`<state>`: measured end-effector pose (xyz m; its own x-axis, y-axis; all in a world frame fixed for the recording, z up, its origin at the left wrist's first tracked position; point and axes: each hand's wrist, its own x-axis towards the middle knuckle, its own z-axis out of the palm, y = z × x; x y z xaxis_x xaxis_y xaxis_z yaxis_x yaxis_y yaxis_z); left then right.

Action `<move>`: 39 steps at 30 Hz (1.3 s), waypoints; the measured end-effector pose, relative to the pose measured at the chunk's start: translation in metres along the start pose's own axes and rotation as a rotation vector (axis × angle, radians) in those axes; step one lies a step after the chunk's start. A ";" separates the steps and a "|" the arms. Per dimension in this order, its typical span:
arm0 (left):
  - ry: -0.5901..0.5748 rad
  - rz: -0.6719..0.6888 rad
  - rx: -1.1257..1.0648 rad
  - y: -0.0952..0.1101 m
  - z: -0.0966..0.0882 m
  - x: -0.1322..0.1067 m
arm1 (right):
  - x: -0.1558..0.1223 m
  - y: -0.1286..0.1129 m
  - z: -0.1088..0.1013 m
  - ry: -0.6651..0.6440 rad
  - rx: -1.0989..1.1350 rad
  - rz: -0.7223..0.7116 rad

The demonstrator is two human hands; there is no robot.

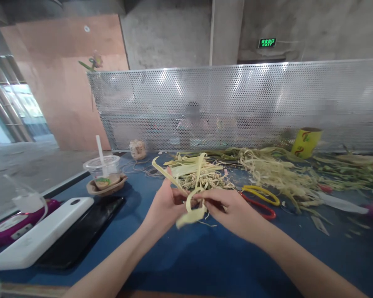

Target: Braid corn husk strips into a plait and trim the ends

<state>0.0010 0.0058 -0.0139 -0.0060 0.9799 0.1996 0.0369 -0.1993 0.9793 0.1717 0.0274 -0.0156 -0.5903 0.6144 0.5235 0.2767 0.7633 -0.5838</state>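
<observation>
Pale yellow-green leaf strips (191, 203) cross between my two hands above the blue table, some curling upward and one broad end drooping toward me. My left hand (169, 198) is closed around them from the left side, its thumb pointing up. From the right, my right hand (228, 209) pinches the same strips, the fingertips close to those of my left hand. Just beyond the hands lies a heap of dried, knotted plant pieces (205, 180) and flat leaves. Scissors with yellow and red handles (261, 196) rest right of my right hand.
At left are a lidded cup with straw (102, 167), a white power bank (43, 231), a black phone (83, 231) and a purple power strip (10, 227). Loose plant fibres (273, 176), a yellow tube (306, 142) and a knife (345, 203) lie right. A perforated metal screen (161, 103) stands behind.
</observation>
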 end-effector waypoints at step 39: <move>-0.174 -0.028 0.016 0.000 0.006 0.000 | -0.003 0.009 0.015 0.491 -0.212 -0.101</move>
<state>0.0073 0.0062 -0.0146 0.1655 0.9729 0.1616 0.0546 -0.1727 0.9835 0.1640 0.0294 -0.0318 -0.2122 0.5177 0.8288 0.4139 0.8159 -0.4037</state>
